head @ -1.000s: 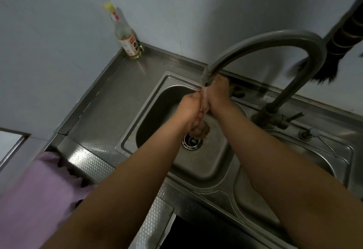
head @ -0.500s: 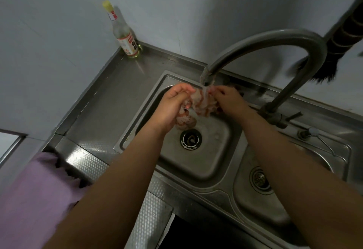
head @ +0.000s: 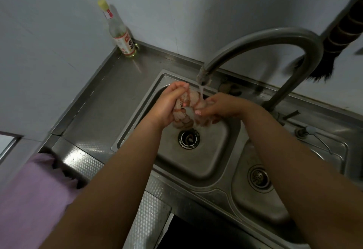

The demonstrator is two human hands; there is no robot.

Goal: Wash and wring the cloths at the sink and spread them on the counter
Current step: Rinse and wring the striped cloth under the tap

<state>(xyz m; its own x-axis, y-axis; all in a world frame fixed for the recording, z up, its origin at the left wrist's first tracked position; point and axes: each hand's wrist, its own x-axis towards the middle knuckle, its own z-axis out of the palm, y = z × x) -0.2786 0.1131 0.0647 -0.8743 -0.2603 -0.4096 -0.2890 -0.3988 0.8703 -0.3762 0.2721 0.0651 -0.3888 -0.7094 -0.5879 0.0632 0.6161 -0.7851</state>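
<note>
Cloth (head: 185,103) bunched, half hidden by left hand (head: 169,105) and right hand (head: 218,107), fingers curled gripping it under blurred water

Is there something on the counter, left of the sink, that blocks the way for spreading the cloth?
Mostly not. Only a bottle stands in the far corner; the counter beside the sink looks bare. Both hands hold the cloth.

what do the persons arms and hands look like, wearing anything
Both forearms are bare up to the frame edge: no sleeves, gloves, watch or bracelets in view. The left hand and right hand show no rings that I can make out, and both look wet.
</note>
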